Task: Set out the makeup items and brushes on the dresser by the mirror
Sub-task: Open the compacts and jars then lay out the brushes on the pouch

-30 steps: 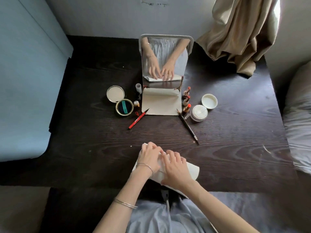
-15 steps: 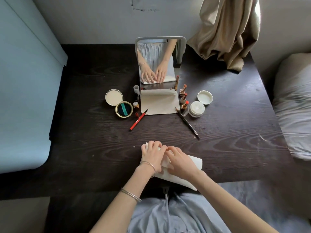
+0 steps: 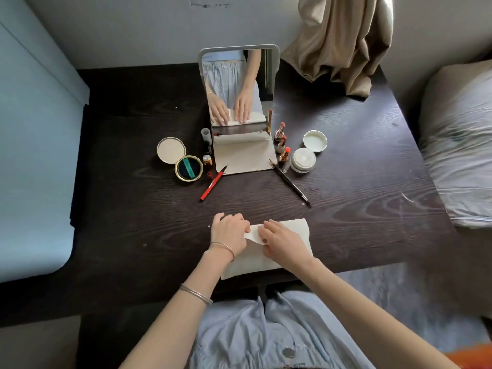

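Near the front edge of the dark wood-grained dresser, the left hand and right hand pinch a soft cream pouch, lying flat, well apart from the rounded mirror

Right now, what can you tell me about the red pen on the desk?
The red pen is thin, with a red barrel, some dark printing on it, and a black pointed tip. It looks like plastic, maybe an eyeliner. It lies flat and slanted on the dark wooden desk, tip aimed at the mirror stand's front left corner and apparently just touching it. The gold compact sits to its left. No hand touches it.
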